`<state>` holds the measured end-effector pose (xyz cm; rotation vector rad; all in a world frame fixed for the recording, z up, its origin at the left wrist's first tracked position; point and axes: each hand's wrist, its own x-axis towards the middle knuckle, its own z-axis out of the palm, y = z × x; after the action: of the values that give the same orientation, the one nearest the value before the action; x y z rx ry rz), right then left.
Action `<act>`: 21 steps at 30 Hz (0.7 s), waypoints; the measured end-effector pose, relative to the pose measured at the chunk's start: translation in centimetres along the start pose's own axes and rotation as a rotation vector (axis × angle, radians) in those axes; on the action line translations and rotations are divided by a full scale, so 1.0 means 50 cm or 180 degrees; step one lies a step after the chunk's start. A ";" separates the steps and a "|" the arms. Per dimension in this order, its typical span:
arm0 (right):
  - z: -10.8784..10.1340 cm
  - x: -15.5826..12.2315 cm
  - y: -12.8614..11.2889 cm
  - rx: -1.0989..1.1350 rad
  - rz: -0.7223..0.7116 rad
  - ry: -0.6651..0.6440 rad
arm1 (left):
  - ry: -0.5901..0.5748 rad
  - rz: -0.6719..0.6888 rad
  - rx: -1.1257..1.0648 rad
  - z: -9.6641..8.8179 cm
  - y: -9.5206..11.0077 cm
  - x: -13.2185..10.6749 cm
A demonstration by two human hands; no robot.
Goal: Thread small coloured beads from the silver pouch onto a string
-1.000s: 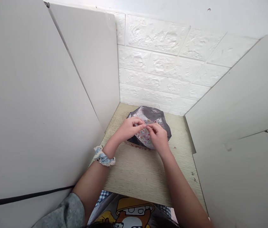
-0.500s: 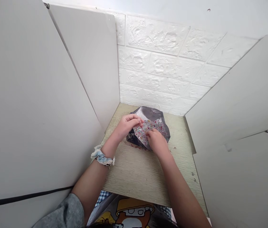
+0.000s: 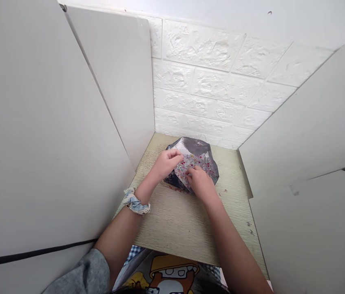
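Note:
A shiny grey bag (image 3: 195,145) lies on the board against the back wall. Many small beads (image 3: 201,161), mostly clear and white with red, pink and yellow ones, are spread over it. My left hand (image 3: 168,162) is over the bag's left side, thumb and fingertips pinched together; whatever they hold is too small to make out. Down among the beads are the fingertips of my right hand (image 3: 201,181), bent and closed together. What lies between those fingers is hidden.
A pale wooden board (image 3: 175,224) carries the bag. White panels (image 3: 111,73) close in on the left, a white panel (image 3: 307,134) on the right, and a white brick-patterned wall (image 3: 203,81) behind. Reddish specks lie by the bag.
My left hand has shifted slightly right and its fingers have drawn closer together. My right hand has moved a little left among the beads. The bag stays where it was.

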<state>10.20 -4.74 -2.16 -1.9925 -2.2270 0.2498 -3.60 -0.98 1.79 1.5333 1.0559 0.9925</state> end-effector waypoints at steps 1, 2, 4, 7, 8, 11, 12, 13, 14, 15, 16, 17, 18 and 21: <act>0.001 0.000 -0.001 0.0024 -0.0001 0.0010 | -0.0003 0.0062 0.0057 0.001 -0.002 0.000; 0.002 0.000 -0.001 0.0074 0.0011 0.0022 | 0.0002 0.0121 0.0117 0.001 -0.004 0.000; 0.004 0.003 0.000 0.0299 0.0040 0.0087 | 0.0017 0.0194 0.0242 0.002 -0.009 0.000; 0.001 0.011 0.003 0.1133 0.0029 0.0436 | -0.0001 0.0240 0.0357 0.001 -0.012 -0.001; -0.002 0.014 0.005 0.1570 0.0035 0.0563 | -0.0027 0.0263 0.0381 0.000 -0.011 -0.002; -0.013 0.020 0.007 0.3112 0.0119 0.0734 | -0.0128 0.0325 0.0474 -0.001 -0.006 -0.006; -0.016 0.021 0.008 0.3580 0.0142 0.0730 | -0.0167 0.0328 0.0513 -0.001 -0.004 -0.008; -0.018 0.021 0.008 0.3978 0.0157 0.0727 | -0.0210 0.0324 0.0549 -0.001 -0.002 -0.009; -0.020 0.021 0.009 0.4300 0.0164 0.0723 | -0.0257 0.0318 0.0580 -0.001 0.000 -0.010; -0.019 0.021 0.009 0.4556 0.0170 0.0711 | -0.0305 0.0313 0.0602 0.000 0.001 -0.011; -0.019 0.021 0.010 0.4759 0.0171 0.0681 | -0.0350 0.0311 0.0616 0.000 0.002 -0.012; -0.017 0.021 0.010 0.4916 0.0167 0.0637 | -0.0389 0.0311 0.0619 0.001 0.003 -0.012; -0.016 0.021 0.011 0.5028 0.0158 0.0587 | -0.0419 0.0310 0.0613 0.001 0.004 -0.013; -0.013 0.021 0.010 0.5209 0.0103 0.0479 | -0.0454 0.0268 0.0578 0.001 0.005 -0.014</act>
<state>10.72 -3.63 -1.64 -0.9709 -1.0035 1.2932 -3.71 -1.70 1.98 1.7821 1.0093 0.8483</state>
